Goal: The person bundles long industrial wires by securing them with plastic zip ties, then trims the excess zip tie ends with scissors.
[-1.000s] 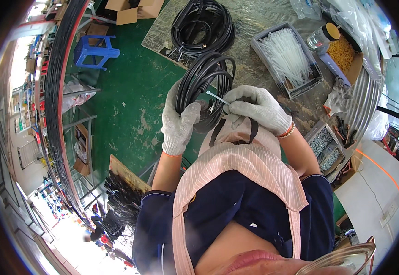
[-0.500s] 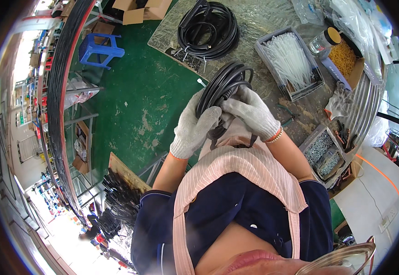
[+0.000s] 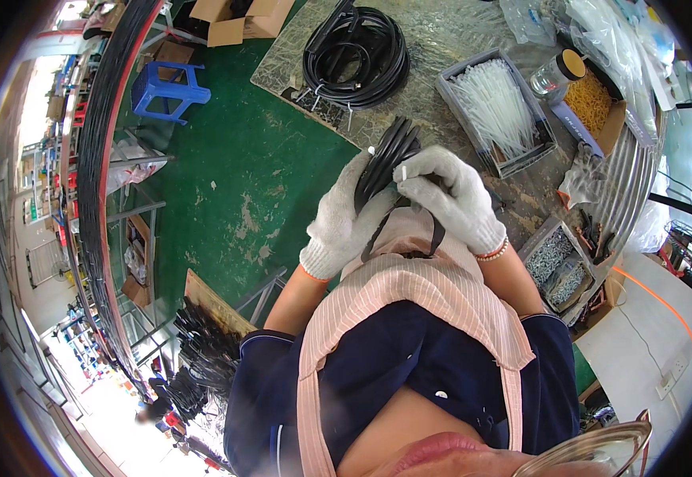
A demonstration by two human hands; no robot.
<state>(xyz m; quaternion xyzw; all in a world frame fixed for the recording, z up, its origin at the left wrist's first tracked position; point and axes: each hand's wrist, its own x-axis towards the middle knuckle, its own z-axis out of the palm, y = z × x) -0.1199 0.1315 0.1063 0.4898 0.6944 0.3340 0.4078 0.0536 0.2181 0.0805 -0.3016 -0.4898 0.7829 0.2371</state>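
My left hand point(image 3: 338, 224), in a white knitted glove, is closed around a coil of black cable point(image 3: 387, 159). The coil is held upright above my apron, seen nearly edge-on. Against its right side, my gloved right hand point(image 3: 459, 200) has its fingers and thumb pinched together on a white cable tie point(image 3: 403, 172); only a short white piece shows at the fingertips. Another small white bit shows at the coil's left edge by my left fingers. The rest of the tie is hidden by the gloves and cable.
On the worktable lie a larger black cable coil point(image 3: 355, 60), a tray of white cable ties point(image 3: 493, 103), a lidded jar point(image 3: 556, 75), a box of yellow pieces point(image 3: 588, 103) and a screw tray point(image 3: 556, 262). A blue stool point(image 3: 170, 91) stands on the green floor.
The cable coil has turned to a more edge-on position, tilting away from my right hand. My right hand has let go of the coil's side and now pinches the cable tie.
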